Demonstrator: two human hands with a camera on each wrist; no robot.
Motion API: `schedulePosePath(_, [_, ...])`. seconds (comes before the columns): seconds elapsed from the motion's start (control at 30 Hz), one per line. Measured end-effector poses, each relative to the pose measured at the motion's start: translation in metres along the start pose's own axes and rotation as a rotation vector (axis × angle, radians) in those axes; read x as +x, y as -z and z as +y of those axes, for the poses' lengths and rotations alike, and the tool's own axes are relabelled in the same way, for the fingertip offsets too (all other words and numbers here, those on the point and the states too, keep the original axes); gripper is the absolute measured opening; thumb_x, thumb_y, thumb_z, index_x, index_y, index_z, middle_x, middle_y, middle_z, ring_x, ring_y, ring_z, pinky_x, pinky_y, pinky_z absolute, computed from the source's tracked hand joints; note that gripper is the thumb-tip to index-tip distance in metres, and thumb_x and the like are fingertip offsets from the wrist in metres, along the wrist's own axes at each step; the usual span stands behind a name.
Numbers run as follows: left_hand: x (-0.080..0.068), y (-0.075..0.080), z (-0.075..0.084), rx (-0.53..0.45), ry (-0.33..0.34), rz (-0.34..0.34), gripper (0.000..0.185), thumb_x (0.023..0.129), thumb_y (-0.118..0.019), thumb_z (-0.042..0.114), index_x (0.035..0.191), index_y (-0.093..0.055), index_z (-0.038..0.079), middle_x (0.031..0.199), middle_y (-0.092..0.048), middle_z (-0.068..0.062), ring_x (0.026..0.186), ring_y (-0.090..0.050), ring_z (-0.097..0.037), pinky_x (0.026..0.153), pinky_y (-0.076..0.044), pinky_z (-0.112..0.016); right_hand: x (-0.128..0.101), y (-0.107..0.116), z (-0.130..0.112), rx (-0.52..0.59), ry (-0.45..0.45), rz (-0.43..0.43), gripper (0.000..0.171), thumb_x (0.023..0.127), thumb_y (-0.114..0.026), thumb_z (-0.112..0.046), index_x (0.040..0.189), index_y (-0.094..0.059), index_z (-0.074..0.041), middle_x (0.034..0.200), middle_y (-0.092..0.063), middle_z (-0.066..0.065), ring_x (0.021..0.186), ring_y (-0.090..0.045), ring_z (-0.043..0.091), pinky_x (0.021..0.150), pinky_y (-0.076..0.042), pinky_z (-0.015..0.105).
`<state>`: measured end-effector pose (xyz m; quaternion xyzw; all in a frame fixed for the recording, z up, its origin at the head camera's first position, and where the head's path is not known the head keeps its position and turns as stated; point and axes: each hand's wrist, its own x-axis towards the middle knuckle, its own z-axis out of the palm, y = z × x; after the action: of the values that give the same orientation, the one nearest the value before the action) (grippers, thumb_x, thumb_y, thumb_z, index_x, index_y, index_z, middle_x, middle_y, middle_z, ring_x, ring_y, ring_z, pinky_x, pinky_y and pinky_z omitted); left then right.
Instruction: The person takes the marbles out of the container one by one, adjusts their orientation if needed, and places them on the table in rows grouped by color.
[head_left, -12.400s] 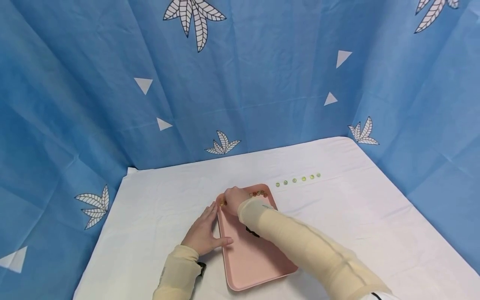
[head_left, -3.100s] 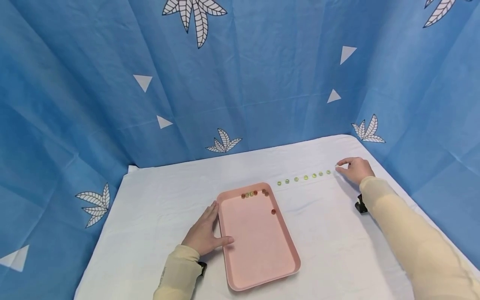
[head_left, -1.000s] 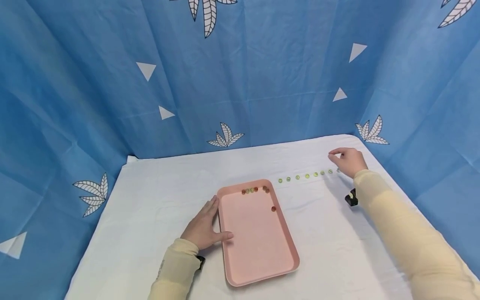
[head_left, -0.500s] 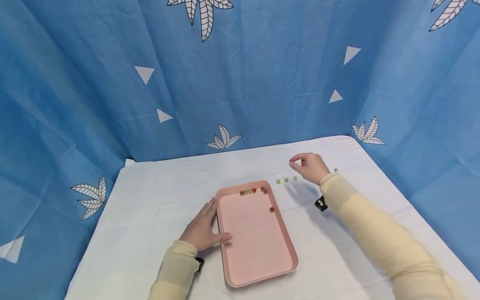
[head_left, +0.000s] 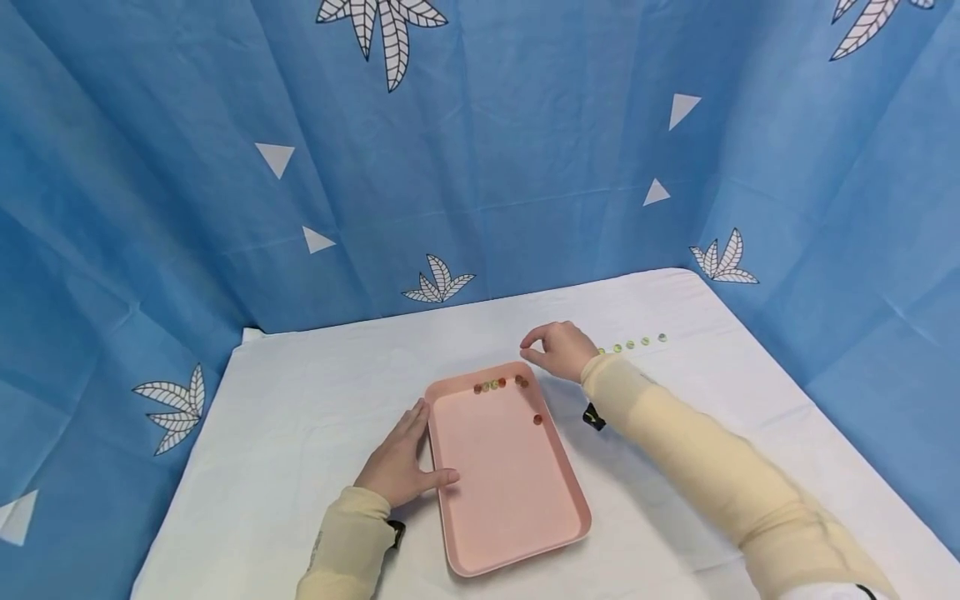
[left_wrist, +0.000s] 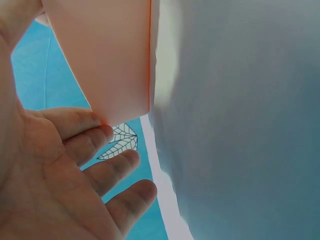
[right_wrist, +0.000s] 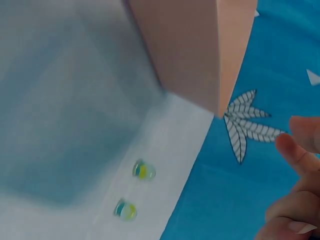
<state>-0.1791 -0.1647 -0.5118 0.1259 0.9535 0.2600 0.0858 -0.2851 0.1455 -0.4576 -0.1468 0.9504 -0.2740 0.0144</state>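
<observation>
Head cam looks forward and down from above, wide on the whole table (head_left: 675, 433); both wrist cams sit low and close at cloth level, each facing a corner of the pink tray (head_left: 510, 483) (left_wrist: 107, 60) (right_wrist: 195, 55), their shared overlap.

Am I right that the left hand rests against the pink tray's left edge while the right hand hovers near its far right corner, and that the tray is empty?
Not quite: the tray is not empty. The head view shows several marbles along its far end and one red marble near the right side. The rest holds: the left hand rests against the left edge, and the right hand hovers by the far right corner.
</observation>
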Motion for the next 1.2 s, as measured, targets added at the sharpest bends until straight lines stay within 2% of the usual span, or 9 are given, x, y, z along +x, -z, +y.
schedulePosePath(0.07, [0.0, 0.0, 0.0, 0.002, 0.001, 0.0, 0.124, 0.062, -0.079, 0.066, 0.155, -0.016, 0.013, 0.161, -0.014, -0.002, 0.145, -0.018, -0.03, 0.113, -0.028, -0.049, 0.002, -0.004, -0.005, -0.016, 0.0, -0.027, 0.023, 0.091, -0.067, -0.03, 0.108, -0.074, -0.016, 0.055, -0.055, 0.0, 0.05, -0.04, 0.012, 0.052, -0.041, 0.026])
schedulePosePath(0.17, [0.0, 0.001, 0.001, 0.001, 0.0, -0.002, 0.124, 0.062, -0.08, 0.065, 0.155, -0.015, 0.013, 0.161, -0.014, -0.003, 0.145, -0.018, -0.03, 0.113, -0.027, -0.049, 0.006, -0.01, -0.012, -0.038, -0.004, -0.072, 0.024, 0.091, -0.067, -0.031, 0.109, -0.073, -0.016, 0.053, -0.058, 0.0, 0.047, -0.045, 0.009, 0.059, -0.048, 0.028])
schedulePosePath(0.3, [-0.001, 0.001, 0.001, 0.002, -0.005, -0.001, 0.124, 0.062, -0.08, 0.065, 0.155, -0.016, 0.013, 0.161, -0.014, -0.003, 0.145, -0.019, -0.03, 0.113, -0.028, -0.05, 0.01, -0.02, -0.02, -0.084, 0.011, -0.106, 0.025, 0.091, -0.067, -0.031, 0.11, -0.073, -0.016, 0.077, -0.072, -0.002, 0.062, -0.06, 0.007, 0.074, -0.054, 0.033])
schedulePosePath(0.43, [-0.001, 0.002, 0.001, 0.004, -0.022, 0.006, 0.123, 0.063, -0.081, 0.062, 0.155, -0.016, 0.011, 0.16, -0.015, -0.005, 0.144, -0.02, -0.03, 0.113, -0.028, -0.049, 0.011, -0.026, -0.027, -0.128, 0.017, -0.132, 0.021, 0.091, -0.067, -0.029, 0.108, -0.074, -0.019, 0.091, -0.072, -0.004, 0.073, -0.064, 0.01, 0.077, -0.055, 0.033])
schedulePosePath(0.63, [-0.002, 0.002, 0.003, -0.002, -0.048, 0.02, 0.122, 0.064, -0.082, 0.06, 0.154, -0.018, 0.009, 0.16, -0.017, -0.006, 0.144, -0.02, -0.03, 0.114, -0.027, -0.048, 0.017, -0.035, -0.034, -0.267, 0.054, -0.172, 0.019, 0.089, -0.069, -0.032, 0.104, -0.075, -0.023, 0.106, -0.07, -0.003, 0.095, -0.065, 0.016, 0.081, -0.055, 0.034])
schedulePosePath(0.83, [-0.003, 0.001, 0.003, -0.004, -0.043, 0.021, 0.122, 0.064, -0.082, 0.06, 0.154, -0.018, 0.008, 0.16, -0.017, -0.007, 0.144, -0.02, -0.031, 0.113, -0.028, -0.048, 0.023, -0.044, -0.035, -0.338, 0.094, -0.206, 0.02, 0.09, -0.066, -0.029, 0.106, -0.076, -0.021, 0.103, -0.071, -0.005, 0.092, -0.067, 0.014, 0.08, -0.056, 0.032])
schedulePosePath(1.0, [-0.003, 0.001, 0.003, -0.003, -0.039, 0.018, 0.122, 0.063, -0.082, 0.06, 0.154, -0.018, 0.01, 0.16, -0.017, -0.005, 0.144, -0.02, -0.029, 0.113, -0.028, -0.048, 0.024, -0.046, -0.04, -0.405, 0.098, -0.234, 0.02, 0.091, -0.063, -0.027, 0.105, -0.076, -0.024, 0.102, -0.071, -0.007, 0.09, -0.067, 0.011, 0.078, -0.056, 0.029])
schedulePosePath(1.2, [-0.002, 0.001, 0.002, -0.008, -0.038, 0.02, 0.122, 0.063, -0.082, 0.06, 0.154, -0.019, 0.01, 0.16, -0.017, -0.005, 0.144, -0.02, -0.029, 0.113, -0.028, -0.048, 0.028, -0.045, -0.051, -0.484, 0.07, -0.251, 0.011, 0.09, -0.064, -0.027, 0.089, -0.074, -0.022, 0.082, -0.068, -0.007, 0.067, -0.059, 0.009, 0.062, -0.053, 0.027])
